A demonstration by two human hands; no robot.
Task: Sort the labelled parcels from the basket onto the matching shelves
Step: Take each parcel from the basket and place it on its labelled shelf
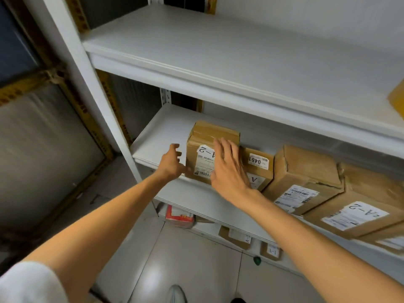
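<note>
A brown cardboard parcel [202,147] labelled A-2 stands at the left end of a row on the white middle shelf [161,136]. My right hand [229,169] lies flat with straight fingers against its front face, covering part of the label. Just left of the parcel, my left hand [172,162] hovers with relaxed, spread fingers close to its left side; contact cannot be told. To the right stand more parcels: a small one [260,167], a larger one [306,178] and another marked A-2 [354,211]. No basket is in view.
The upper shelf [218,51] holds only a brown box corner [397,97] at the far right. The lowest shelf carries a red-and-white packet [180,216] and small parcels labelled A-1 [271,251]. A white upright post [91,88] stands left; tiled floor lies below.
</note>
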